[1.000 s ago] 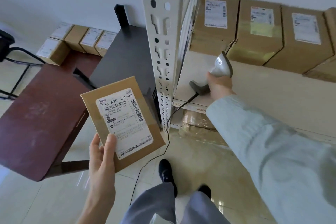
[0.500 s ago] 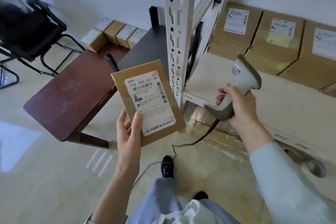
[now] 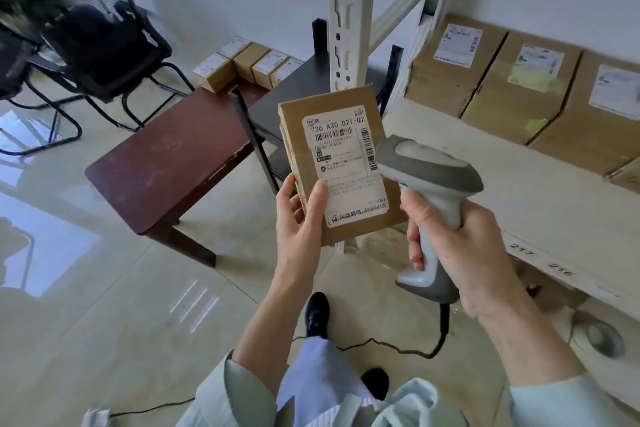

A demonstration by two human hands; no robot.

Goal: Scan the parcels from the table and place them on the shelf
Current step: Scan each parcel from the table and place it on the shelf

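While my left hand [image 3: 300, 218] grips the parcel [image 3: 341, 163] upright, my right hand [image 3: 460, 246] grasps the scanner [image 3: 427, 180] just right of it.

Single head-worn wide-angle view, looking forward and down, close over hands, shelf at right.

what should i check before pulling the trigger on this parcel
1. Parcel held firmly: ok, left hand grips its lower edge.
2. Label facing up: ok, barcodes visible.
3. Barcodes unobstructed: not ok, scanner head overlaps the label's right edge.
4. Scanner gripped: ok, right hand wraps the handle.
5. Scanner window aimed at the barcode: cannot tell, window hidden.
6. Shelf space for it: ok, bare board in front of the stored boxes.
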